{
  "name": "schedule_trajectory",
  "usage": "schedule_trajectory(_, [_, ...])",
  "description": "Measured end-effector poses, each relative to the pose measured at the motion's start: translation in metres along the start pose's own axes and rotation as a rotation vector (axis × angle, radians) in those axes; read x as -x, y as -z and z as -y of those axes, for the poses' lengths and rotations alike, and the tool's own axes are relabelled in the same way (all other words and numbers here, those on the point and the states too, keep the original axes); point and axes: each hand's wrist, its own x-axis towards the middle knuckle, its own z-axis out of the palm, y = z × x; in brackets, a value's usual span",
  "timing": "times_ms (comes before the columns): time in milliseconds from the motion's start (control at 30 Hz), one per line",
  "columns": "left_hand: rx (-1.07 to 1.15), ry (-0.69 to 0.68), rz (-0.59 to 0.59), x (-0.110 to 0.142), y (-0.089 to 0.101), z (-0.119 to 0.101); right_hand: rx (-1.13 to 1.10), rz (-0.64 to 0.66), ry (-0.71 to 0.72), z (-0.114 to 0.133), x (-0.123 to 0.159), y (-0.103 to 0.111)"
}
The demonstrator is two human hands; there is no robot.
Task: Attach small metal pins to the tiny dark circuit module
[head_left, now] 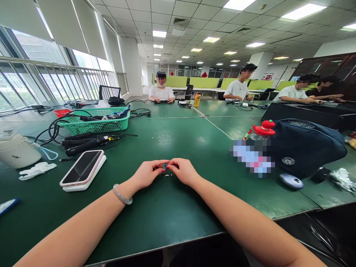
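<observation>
A small dark circuit board (165, 167) with light specks is pinched between the fingertips of both my hands, just above the green table (155, 211). My left hand (146, 173) grips its left side with thumb and forefinger, a pale bangle round that wrist. From the other side, the closed fingers of my right hand (184, 171) meet it. The fingers cover much of the board, so its details are too small to make out. Tiny pale bits (167, 175) lie on the table right under my fingertips.
To the left are a phone (82, 168) on a white box, a green basket (96, 126) of cables, black tool-like handles (86, 142) and a cream jug (17, 150). A red-lidded bottle (263, 129), dark bag (308, 148) and mouse (291, 181) stand right. Several people sit farther off.
</observation>
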Motion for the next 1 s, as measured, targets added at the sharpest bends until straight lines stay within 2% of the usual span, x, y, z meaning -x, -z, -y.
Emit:
schedule_trajectory(633, [0.094, -0.038, 0.044, 0.002, 0.000, -0.001, 0.154, 0.005, 0.071, 0.008, 0.003, 0.004])
schedule_trajectory(1000, [0.037, -0.109, 0.012, 0.005, 0.003, -0.006, 0.266, 0.003, 0.199, 0.011, 0.007, 0.003])
